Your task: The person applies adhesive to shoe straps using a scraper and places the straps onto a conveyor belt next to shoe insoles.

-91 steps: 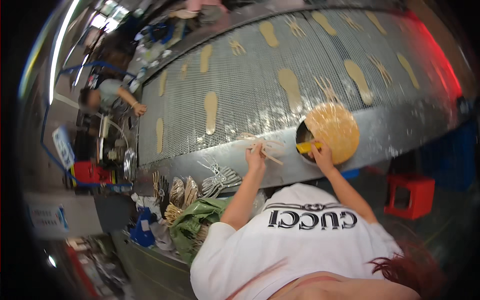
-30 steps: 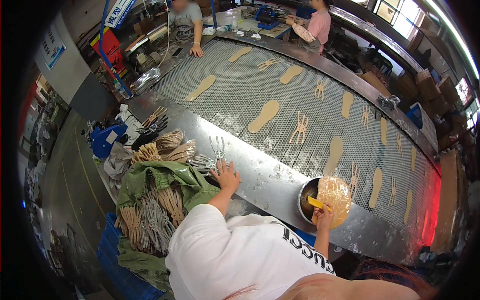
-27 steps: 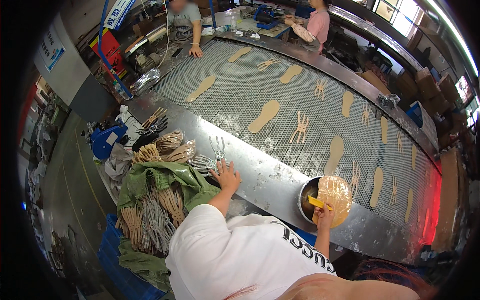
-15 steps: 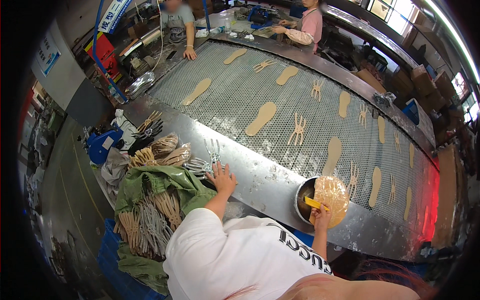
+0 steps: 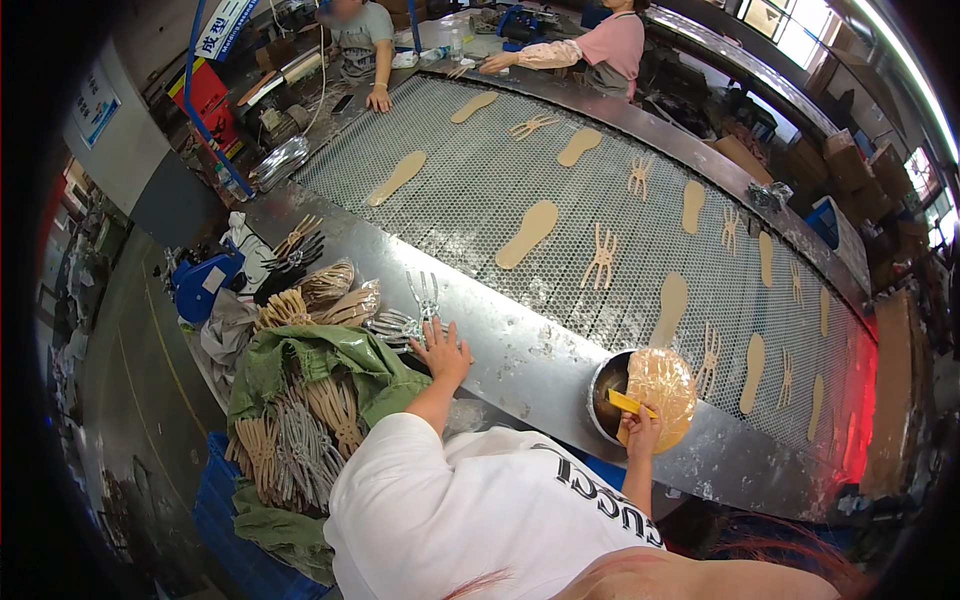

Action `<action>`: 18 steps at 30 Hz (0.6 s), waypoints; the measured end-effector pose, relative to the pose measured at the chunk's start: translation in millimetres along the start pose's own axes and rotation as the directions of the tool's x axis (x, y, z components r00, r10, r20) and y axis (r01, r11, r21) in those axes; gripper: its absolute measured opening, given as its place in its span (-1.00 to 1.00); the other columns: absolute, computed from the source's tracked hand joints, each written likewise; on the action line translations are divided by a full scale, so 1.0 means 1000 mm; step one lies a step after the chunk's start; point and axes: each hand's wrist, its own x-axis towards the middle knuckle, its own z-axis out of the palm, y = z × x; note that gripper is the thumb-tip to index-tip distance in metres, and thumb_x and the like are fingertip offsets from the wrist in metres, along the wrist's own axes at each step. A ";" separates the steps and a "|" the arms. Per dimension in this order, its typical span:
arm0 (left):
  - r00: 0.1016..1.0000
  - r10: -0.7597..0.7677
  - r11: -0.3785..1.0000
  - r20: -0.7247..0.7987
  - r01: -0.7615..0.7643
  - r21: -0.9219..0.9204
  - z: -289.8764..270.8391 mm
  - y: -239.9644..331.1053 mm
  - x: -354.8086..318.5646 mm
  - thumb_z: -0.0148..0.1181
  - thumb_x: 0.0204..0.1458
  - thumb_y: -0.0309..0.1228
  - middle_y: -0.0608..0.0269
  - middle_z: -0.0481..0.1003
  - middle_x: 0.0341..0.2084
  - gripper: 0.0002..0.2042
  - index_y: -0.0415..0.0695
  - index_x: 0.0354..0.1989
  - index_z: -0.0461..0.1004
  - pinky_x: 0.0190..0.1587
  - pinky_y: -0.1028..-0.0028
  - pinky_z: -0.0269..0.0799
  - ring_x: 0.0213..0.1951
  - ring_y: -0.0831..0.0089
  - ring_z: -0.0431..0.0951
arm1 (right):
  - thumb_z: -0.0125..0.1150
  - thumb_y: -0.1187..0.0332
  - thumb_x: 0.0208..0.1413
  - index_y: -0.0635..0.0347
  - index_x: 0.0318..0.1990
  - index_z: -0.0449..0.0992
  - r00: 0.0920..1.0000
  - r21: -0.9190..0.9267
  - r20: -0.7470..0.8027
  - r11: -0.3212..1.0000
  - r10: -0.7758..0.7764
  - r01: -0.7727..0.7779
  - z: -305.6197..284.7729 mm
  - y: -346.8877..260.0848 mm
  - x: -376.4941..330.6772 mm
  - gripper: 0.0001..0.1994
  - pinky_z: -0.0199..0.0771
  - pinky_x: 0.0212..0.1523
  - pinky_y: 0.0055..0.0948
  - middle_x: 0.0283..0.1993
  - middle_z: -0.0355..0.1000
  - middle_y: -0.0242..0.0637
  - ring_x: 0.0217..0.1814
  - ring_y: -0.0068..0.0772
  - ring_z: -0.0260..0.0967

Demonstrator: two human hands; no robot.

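Note:
My left hand (image 5: 443, 350) lies flat with fingers spread on the steel rim (image 5: 520, 365) of the conveyor, its fingertips at a bunch of grey sandal straps (image 5: 398, 325). My right hand (image 5: 640, 432) grips a yellow flat tool (image 5: 630, 403) over a round metal bowl (image 5: 603, 392). A crumpled clear film (image 5: 665, 385) smeared with amber paste covers part of the bowl. Tan insoles (image 5: 527, 233) and tan strap pieces (image 5: 601, 256) lie spaced out on the mesh belt (image 5: 480, 170) beyond both hands.
Bundles of tan and grey straps (image 5: 300, 440) sit in green sacking (image 5: 300, 350) over a blue crate (image 5: 215, 500) at my left. Two other people (image 5: 365, 40) (image 5: 600, 45) work at the belt's far end. Cardboard boxes (image 5: 850, 170) stand at the right.
My left hand left the bowl area and came down on the steel rim by the grey straps. The right hand stays at the bowl with the yellow tool. The view swung left.

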 end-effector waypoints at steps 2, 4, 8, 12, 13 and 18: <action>1.000 -0.001 1.000 0.013 0.001 0.006 -0.001 0.000 0.000 -0.15 -0.02 -0.11 0.08 -0.13 0.25 -0.49 0.08 0.15 0.16 0.15 -0.19 -0.51 0.28 0.10 -0.25 | -0.03 0.46 0.11 0.18 -0.20 0.28 1.000 0.006 -0.005 1.000 0.005 -0.005 -0.002 0.001 0.001 -0.89 0.40 -0.54 -0.58 -0.44 0.36 -0.22 -0.51 -0.45 0.36; 1.000 0.000 1.000 0.025 0.000 0.013 -0.004 0.001 0.000 -0.15 -0.02 -0.11 0.08 -0.13 0.25 -0.49 0.08 0.16 0.16 0.15 -0.19 -0.52 0.28 0.10 -0.25 | -0.02 0.45 0.11 0.19 -0.19 0.29 1.000 0.005 -0.004 1.000 0.007 -0.007 -0.003 0.001 0.002 -0.88 0.46 -0.53 -0.58 -0.42 0.37 -0.24 -0.52 -0.47 0.37; 0.999 -0.002 1.000 0.035 0.002 0.027 -0.008 0.001 0.001 -0.16 -0.02 -0.11 0.08 -0.13 0.25 -0.49 0.08 0.15 0.17 0.15 -0.19 -0.53 0.28 0.10 -0.26 | -0.03 0.46 0.11 0.20 -0.19 0.29 1.000 -0.009 0.023 1.000 0.000 0.000 -0.002 0.002 0.002 -0.88 0.46 -0.53 -0.59 -0.42 0.37 -0.23 -0.52 -0.47 0.38; 1.000 0.004 0.999 0.007 -0.005 0.039 -0.002 -0.005 0.004 -0.15 -0.02 -0.11 0.08 -0.13 0.25 -0.50 0.07 0.15 0.18 0.15 -0.19 -0.52 0.28 0.09 -0.26 | -0.04 0.46 0.11 0.21 -0.19 0.29 1.000 -0.011 0.003 1.000 0.001 -0.001 0.003 0.002 0.000 -0.88 0.46 -0.54 -0.58 -0.43 0.37 -0.22 -0.52 -0.47 0.39; 1.000 0.002 0.999 0.007 -0.003 0.038 -0.002 -0.006 0.004 -0.15 -0.02 -0.11 0.08 -0.13 0.25 -0.50 0.07 0.15 0.18 0.15 -0.19 -0.52 0.28 0.09 -0.26 | -0.04 0.46 0.12 0.22 -0.19 0.29 1.000 -0.007 0.006 1.000 -0.004 0.004 0.005 0.002 0.000 -0.88 0.46 -0.54 -0.58 -0.43 0.37 -0.22 -0.52 -0.47 0.39; 1.000 0.000 1.000 -0.013 0.000 -0.004 -0.006 -0.008 0.009 -0.13 -0.03 -0.12 0.08 -0.11 0.24 -0.50 0.07 0.14 0.18 0.15 -0.19 -0.51 0.28 0.10 -0.24 | -0.04 0.47 0.11 0.22 -0.20 0.29 1.000 0.016 -0.005 1.000 0.018 -0.018 0.010 0.003 0.000 -0.88 0.47 -0.53 -0.57 -0.43 0.37 -0.22 -0.52 -0.46 0.39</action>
